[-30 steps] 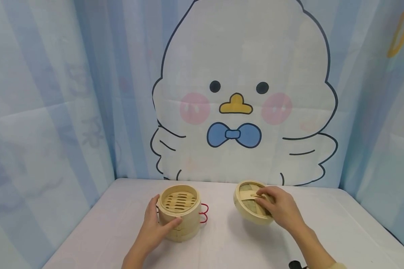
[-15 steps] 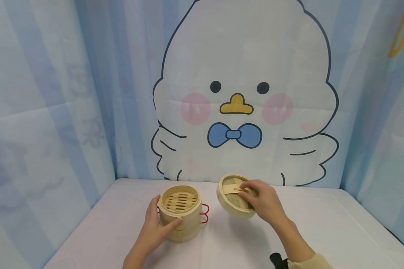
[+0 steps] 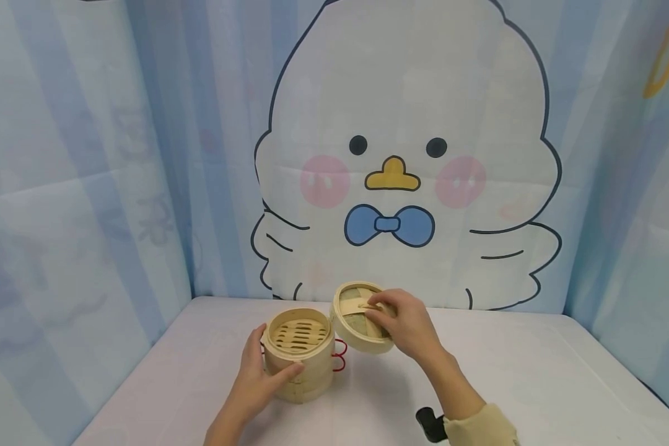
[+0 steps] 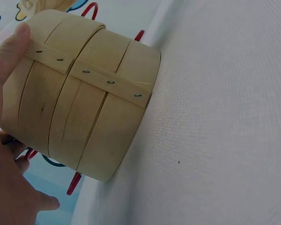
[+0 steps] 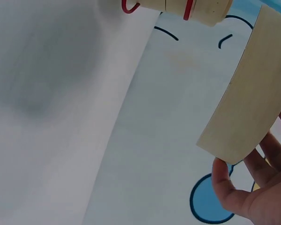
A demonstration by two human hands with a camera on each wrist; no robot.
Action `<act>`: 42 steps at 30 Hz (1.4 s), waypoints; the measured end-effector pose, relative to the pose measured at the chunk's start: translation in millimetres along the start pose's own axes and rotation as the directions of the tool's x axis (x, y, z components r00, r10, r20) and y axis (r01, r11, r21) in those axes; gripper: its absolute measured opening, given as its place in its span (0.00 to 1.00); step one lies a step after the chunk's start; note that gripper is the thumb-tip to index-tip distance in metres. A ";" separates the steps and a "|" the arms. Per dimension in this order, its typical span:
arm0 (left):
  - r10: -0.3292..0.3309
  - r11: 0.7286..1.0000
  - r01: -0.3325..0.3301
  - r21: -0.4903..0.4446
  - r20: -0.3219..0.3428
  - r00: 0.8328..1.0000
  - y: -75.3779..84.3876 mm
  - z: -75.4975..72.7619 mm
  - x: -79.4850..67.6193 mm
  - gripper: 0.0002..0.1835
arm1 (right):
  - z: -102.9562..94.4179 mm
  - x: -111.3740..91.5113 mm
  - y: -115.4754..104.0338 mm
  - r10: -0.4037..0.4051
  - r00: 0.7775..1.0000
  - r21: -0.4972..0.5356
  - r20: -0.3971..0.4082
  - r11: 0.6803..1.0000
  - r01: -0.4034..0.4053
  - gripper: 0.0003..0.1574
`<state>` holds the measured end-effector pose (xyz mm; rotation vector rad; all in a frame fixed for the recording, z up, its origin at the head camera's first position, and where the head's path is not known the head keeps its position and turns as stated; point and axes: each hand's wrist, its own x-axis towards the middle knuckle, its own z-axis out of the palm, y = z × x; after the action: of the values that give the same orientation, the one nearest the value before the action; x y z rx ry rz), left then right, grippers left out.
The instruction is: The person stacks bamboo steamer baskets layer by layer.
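A stacked two-tier bamboo steamer [image 3: 303,375] stands upright on the table, its slatted inner floor [image 3: 298,336] showing through the open top. My left hand [image 3: 248,384] grips its left side, thumb across the front and fingers round the back. In the left wrist view, the stapled bamboo strips run down the steamer wall [image 4: 96,101]. My right hand [image 3: 407,322] pinches the handle of the round woven steamer lid [image 3: 362,341]. Tilted and raised above the table, the lid overlaps the steamer's right rim in the head view. Its pale side band [image 5: 248,93] fills much of the right wrist view.
Red loops [image 3: 340,355] stick out from the steamer's right side. A white cloth covers the table [image 3: 535,371]. Behind it hangs a fabric backdrop [image 3: 217,186] with a cartoon bird. A black object [image 3: 430,425] sits by my right sleeve [image 3: 479,427].
My right hand has carried the lid leftward and slightly upward, from the right of the table to the steamer's right rim. The left hand and the steamer have stayed in place.
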<state>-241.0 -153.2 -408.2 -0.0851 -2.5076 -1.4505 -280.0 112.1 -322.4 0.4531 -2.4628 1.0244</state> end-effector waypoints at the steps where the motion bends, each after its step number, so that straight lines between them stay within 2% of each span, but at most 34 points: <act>1: 0.002 1.000 -0.002 -0.001 0.000 1.000 -0.3 -0.1 0.0 0.60 | 1.9 0.6 -2.3 -0.002 1.000 0.005 0.002 1.000 0.002 0.10; 9: 0.017 1.000 -0.017 -0.021 -0.003 1.000 -0.7 -1.4 -0.8 0.59 | 16.5 6.6 -19.4 -0.033 0.999 0.025 0.006 0.999 0.033 0.09; 16: 0.002 1.000 -0.002 -0.023 0.000 1.000 -0.3 -0.7 -0.2 0.59 | 31.5 10.8 -32.8 -0.065 0.997 0.012 0.049 0.998 0.065 0.09; 30: 0.022 0.999 -0.022 -0.041 -0.004 1.000 -3.1 -3.0 0.0 0.57 | 58.8 19.9 -64.5 -0.088 0.989 -0.017 0.119 0.996 0.090 0.09; 42: 0.015 0.998 -0.015 -0.058 -0.008 1.000 -3.6 -1.8 0.7 0.57 | 70.6 21.6 -77.3 -0.038 0.984 -0.073 0.173 0.996 0.051 0.09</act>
<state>-242.0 -156.6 -410.2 -0.1085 -2.4540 -1.5149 -282.2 5.9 -310.9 0.5908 -2.6208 0.9022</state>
